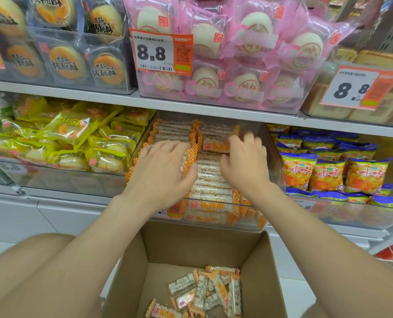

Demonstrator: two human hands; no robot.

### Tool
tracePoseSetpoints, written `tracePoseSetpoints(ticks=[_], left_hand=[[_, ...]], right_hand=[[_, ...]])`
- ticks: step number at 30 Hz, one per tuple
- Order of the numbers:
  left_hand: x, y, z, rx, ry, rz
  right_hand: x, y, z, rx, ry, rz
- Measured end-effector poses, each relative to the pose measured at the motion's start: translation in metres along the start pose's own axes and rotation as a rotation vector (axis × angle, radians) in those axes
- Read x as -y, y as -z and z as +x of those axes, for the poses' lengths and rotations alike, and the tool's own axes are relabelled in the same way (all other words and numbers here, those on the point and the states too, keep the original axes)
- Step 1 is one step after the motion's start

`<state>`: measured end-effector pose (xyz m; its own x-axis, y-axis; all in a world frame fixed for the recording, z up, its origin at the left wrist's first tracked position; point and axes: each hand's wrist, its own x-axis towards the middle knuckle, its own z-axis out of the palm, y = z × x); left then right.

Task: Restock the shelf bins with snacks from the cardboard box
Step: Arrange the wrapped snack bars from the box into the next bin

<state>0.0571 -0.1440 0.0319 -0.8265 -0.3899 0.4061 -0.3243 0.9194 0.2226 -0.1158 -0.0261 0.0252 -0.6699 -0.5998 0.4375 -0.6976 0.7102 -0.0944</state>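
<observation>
Bright even store light, soft focus, wide-angle bending at edges

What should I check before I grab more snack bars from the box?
1. The cardboard box holds bars: ok, a small pile.
2. Same orange-checked wrappers in box and clear bin: ok.
3. Room in the bin: cannot tell; its rows look nearly full.
4. The left hand is free: ok, flat on the rows.
5. The right hand is free: cannot tell; fingers curled, blurred.
</observation>
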Motion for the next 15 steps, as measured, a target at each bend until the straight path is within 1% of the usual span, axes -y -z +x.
tracePoseSetpoints(ticks=[2, 4, 5, 6, 7, 9, 10, 11, 13, 15], left_hand=[[-0.006, 0.003, -0.011, -0.108, -0.08, -0.023], [-0.02, 0.005, -0.027, -0.19, -0.14, -0.097], [-0.027, 0.007, -0.037, -0.174, -0.151, -0.132], [-0.034, 0.007, -0.047, -0.113, -0.154, -0.159], [-0.039, 0.007, -0.057, 0.002, -0.157, -0.174], [-0.042, -0.002, -0.072, 0.373, -0.165, -0.147], [-0.041, -0.012, -0.078, 0.562, -0.166, -0.113], [-0.039, -0.024, -0.083, 0.716, -0.162, -0.072], [-0.034, -0.054, -0.09, 0.936, -0.132, 0.026], [-0.03, -0.089, -0.095, 1.062, -0.082, 0.068]], right_hand=[[0.0, 0.02, -0.022, 0.036, 0.059, 0.194], [0.001, 0.043, -0.047, 0.151, 0.1, 0.353], [0.002, 0.055, -0.06, 0.239, 0.127, 0.391], [0.002, 0.064, -0.072, 0.352, 0.154, 0.398], [0.001, 0.07, -0.083, 0.482, 0.18, 0.377], [-0.006, 0.069, -0.103, 0.732, 0.249, 0.259], [-0.008, 0.063, -0.112, 0.834, 0.282, 0.191], [-0.011, 0.054, -0.121, 0.919, 0.297, 0.138], [-0.016, 0.027, -0.135, 1.032, 0.281, 0.086], [-0.022, -0.01, -0.145, 1.09, 0.213, 0.065]])
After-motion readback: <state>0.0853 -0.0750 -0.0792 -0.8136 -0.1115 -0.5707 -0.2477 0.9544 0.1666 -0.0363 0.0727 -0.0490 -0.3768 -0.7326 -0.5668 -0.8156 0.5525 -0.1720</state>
